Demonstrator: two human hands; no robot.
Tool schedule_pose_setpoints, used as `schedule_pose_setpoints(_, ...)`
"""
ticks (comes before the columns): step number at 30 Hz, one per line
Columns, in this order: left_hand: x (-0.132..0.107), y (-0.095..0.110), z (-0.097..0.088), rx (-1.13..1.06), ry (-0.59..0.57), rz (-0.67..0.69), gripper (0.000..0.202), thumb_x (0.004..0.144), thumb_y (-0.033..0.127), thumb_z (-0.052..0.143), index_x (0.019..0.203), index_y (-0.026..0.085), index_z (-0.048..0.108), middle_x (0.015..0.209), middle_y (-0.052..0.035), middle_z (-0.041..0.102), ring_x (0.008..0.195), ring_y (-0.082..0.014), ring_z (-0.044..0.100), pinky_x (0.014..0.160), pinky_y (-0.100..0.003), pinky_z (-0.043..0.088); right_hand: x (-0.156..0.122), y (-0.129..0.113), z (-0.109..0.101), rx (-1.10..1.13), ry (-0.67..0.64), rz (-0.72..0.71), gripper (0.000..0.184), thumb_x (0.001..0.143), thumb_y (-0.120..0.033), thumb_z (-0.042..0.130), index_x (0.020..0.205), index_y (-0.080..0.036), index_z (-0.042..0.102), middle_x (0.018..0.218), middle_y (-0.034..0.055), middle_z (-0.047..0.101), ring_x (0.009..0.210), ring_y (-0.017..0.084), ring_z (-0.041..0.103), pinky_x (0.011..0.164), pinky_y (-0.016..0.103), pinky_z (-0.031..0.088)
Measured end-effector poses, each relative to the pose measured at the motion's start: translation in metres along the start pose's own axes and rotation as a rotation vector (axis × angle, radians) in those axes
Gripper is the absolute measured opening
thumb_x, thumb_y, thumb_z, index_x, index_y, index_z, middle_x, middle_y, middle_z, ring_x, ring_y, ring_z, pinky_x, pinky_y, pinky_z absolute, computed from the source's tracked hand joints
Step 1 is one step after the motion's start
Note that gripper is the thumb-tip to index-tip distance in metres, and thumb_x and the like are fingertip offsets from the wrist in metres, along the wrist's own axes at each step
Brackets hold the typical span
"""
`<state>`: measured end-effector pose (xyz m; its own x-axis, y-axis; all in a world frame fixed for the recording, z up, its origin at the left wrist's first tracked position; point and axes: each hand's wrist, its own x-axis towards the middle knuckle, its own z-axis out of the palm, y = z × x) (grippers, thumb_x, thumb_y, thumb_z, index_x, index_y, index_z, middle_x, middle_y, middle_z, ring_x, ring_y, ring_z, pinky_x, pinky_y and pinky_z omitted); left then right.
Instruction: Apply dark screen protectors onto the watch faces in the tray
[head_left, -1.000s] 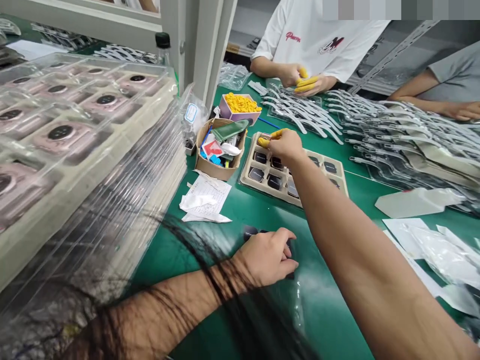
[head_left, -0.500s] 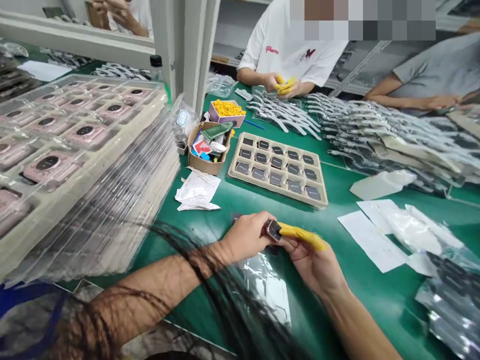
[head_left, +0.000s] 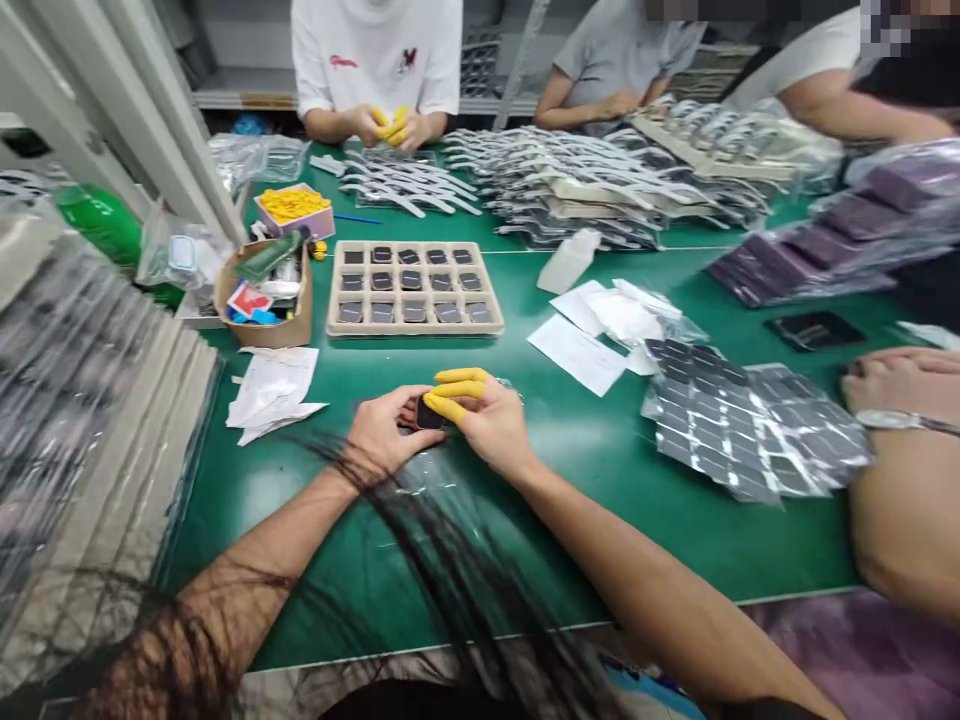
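Both my hands meet over the green table (head_left: 600, 470), pinching a small dark square watch body (head_left: 429, 413) between them. My left hand (head_left: 384, 433) grips it from the left with closed fingers. My right hand (head_left: 486, 415) holds it from the right, with yellow finger cots on two fingers. A clear plastic bag (head_left: 442, 480) lies under the hands. Beyond them sits a beige tray (head_left: 414, 328) with several dark watch bodies in its pockets. Strands of dark hair hang across the lower view.
A cardboard box (head_left: 264, 330) of oddments and a small box of yellow finger cots (head_left: 294, 207) stand left of the tray. Papers (head_left: 274, 390), stacked clear trays (head_left: 82, 420), sheets of dark squares (head_left: 742, 420) and strap piles (head_left: 600, 180) surround. Other people's hands work at the far and right edges.
My right hand left the tray and came back to my left hand with a watch body; both now hold it together. The view swung right, showing more of the table.
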<state>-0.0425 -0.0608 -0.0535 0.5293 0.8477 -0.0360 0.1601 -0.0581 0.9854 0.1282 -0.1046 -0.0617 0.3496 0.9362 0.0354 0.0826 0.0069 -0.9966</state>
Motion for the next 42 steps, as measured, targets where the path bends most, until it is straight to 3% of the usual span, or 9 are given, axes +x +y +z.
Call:
schedule_pose_setpoints(4,0.000,0.006,-0.001,-0.023,0.004,-0.068,0.057,0.070,0.027,0.093,0.125,0.018,0.078,0.102,-0.0050,0.086,0.095,-0.0230,0.082,0.097,-0.039,0.067,0.003,-0.010,-0.008,0.019,-0.060,-0.064,0.038,0.065,-0.060,0.097,0.071,-0.027,0.080,0.103,0.0059,0.070,0.097,0.022,0.067,0.080,0.037,0.062)
schedule_pose_setpoints(9,0.002,0.008,0.000,-0.147,0.093,-0.141,0.066,0.063,0.027,0.097,0.123,0.015,0.075,0.096,-0.0041,0.083,0.089,-0.0195,0.079,0.090,-0.035,0.067,0.018,-0.026,-0.064,0.362,-0.270,-0.027,0.056,0.062,-0.069,0.097,0.070,-0.028,0.061,0.067,-0.0063,0.046,0.056,0.011,0.039,0.054,0.029,0.038)
schedule_pose_setpoints(15,0.004,0.008,0.000,-0.233,0.120,-0.171,0.064,0.065,0.022,0.094,0.123,0.014,0.071,0.099,-0.0062,0.082,0.094,-0.0189,0.079,0.094,-0.034,0.065,0.051,-0.010,-0.109,-0.495,0.047,-0.145,0.051,0.066,-0.066,0.095,0.089,-0.025,0.077,0.089,0.0055,0.063,0.078,0.021,0.053,0.074,0.041,0.049)
schedule_pose_setpoints(19,0.004,0.007,0.001,-0.248,0.135,-0.162,0.059,0.065,0.021,0.094,0.120,0.014,0.071,0.098,-0.0063,0.082,0.092,-0.0186,0.079,0.091,-0.033,0.064,0.035,-0.008,-0.089,-0.695,0.307,-0.530,0.031,0.097,-0.051,0.073,0.108,-0.024,0.083,0.106,0.0117,0.067,0.089,0.024,0.061,0.082,0.044,0.053)
schedule_pose_setpoints(24,0.002,0.008,0.002,-0.311,0.115,-0.176,0.062,0.057,0.019,0.097,0.114,0.015,0.074,0.096,-0.0059,0.083,0.087,-0.0196,0.081,0.085,-0.030,0.065,0.007,0.002,-0.047,-0.936,-0.233,-0.913,0.044,0.108,-0.059,0.050,0.139,-0.041,0.075,0.158,0.0121,0.057,0.135,0.033,0.056,0.105,0.054,0.050)
schedule_pose_setpoints(31,0.001,0.011,0.002,-0.314,0.131,-0.201,0.056,0.059,0.023,0.099,0.110,0.014,0.076,0.092,-0.0059,0.083,0.078,-0.0175,0.079,0.074,-0.026,0.062,0.013,0.009,-0.045,-1.308,-0.148,-0.608,0.050,0.110,-0.053,0.043,0.156,-0.046,0.061,0.184,0.0048,0.026,0.166,0.045,0.013,0.120,0.068,0.027)
schedule_pose_setpoints(35,0.004,0.009,0.002,-0.390,0.149,-0.208,0.061,0.052,0.019,0.102,0.108,0.014,0.076,0.090,-0.0047,0.082,0.078,-0.0170,0.078,0.079,-0.029,0.062,0.011,0.010,-0.045,-1.299,-0.266,-0.665,0.046,0.109,-0.054,0.046,0.148,-0.045,0.068,0.181,0.0053,0.035,0.166,0.039,0.022,0.121,0.064,0.030)
schedule_pose_setpoints(39,0.009,0.009,-0.002,-0.529,0.222,-0.223,0.062,0.051,0.021,0.105,0.105,0.014,0.074,0.092,-0.0042,0.082,0.084,-0.0169,0.077,0.092,-0.034,0.061,0.000,0.008,-0.036,-1.201,0.274,-0.438,0.042,0.110,-0.045,0.047,0.124,-0.027,0.083,0.148,0.0177,0.069,0.142,0.041,0.054,0.109,0.067,0.040)
schedule_pose_setpoints(42,0.014,0.009,-0.009,-0.627,0.198,-0.276,0.051,0.058,0.016,0.101,0.100,0.013,0.072,0.091,-0.0027,0.081,0.082,-0.0140,0.073,0.095,-0.035,0.058,-0.028,0.008,-0.016,-0.916,-0.015,-0.564,0.030,0.104,-0.048,0.063,0.123,-0.036,0.082,0.112,0.0077,0.082,0.111,0.032,0.071,0.099,0.054,0.052)
